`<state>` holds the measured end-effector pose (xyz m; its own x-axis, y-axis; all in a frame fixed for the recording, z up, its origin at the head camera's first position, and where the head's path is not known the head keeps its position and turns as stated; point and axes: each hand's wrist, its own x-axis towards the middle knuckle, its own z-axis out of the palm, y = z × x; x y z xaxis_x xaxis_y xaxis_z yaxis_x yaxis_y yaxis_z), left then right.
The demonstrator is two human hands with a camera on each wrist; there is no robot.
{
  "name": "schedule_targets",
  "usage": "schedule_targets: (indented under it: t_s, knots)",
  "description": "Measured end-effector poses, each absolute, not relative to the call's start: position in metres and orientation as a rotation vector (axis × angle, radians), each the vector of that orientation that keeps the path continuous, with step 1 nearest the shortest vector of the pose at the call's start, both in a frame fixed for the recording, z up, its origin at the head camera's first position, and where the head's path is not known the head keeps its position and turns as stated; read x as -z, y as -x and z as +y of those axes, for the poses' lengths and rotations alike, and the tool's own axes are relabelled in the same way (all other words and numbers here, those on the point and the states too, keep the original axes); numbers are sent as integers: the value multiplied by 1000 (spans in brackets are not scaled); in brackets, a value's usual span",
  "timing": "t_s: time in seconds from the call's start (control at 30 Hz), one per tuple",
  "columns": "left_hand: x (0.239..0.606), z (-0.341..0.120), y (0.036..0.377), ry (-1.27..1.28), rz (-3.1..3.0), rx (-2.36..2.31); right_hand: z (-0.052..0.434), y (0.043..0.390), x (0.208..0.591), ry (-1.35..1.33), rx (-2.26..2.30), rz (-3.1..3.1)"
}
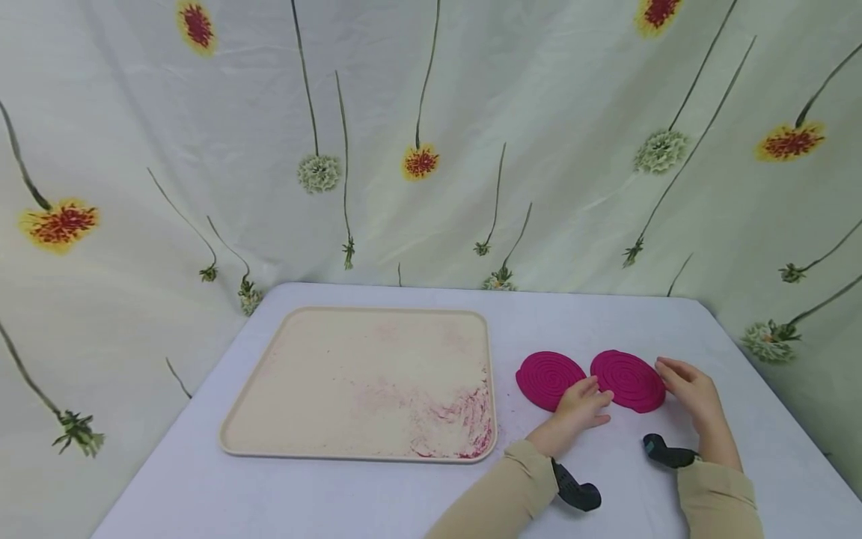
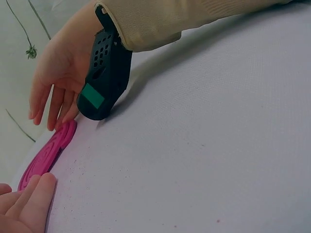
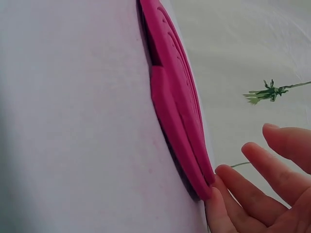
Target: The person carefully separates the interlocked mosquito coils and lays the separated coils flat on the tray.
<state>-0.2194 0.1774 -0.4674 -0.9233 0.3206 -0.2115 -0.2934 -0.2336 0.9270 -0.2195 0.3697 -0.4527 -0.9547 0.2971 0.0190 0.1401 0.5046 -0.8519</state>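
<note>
Left hand and right hand flank the magenta right disc, seemingly to steady it, fingers relaxed and slightly apart, not gripping; its twin, the left disc, lies just beside it on the white worktop; two coiled discs, two hands, one pink-smeared tray to their left.

Looks like a makeshift recording booth: we see flower-print cloth behind and beside a white-covered table, plus black wrist-worn camera units. Building type we can't tell.
</note>
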Motion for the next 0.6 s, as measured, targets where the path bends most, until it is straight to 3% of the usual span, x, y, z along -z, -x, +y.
schedule_targets:
  t_s: [0.3, 0.6]
  knots:
    - [466, 174, 220, -30, 1595, -2222, 367, 219, 449, 491, -1430, -2602]
    - [466, 174, 220, -3, 1592, -2238, 367, 218, 451, 434, -1445, -2538]
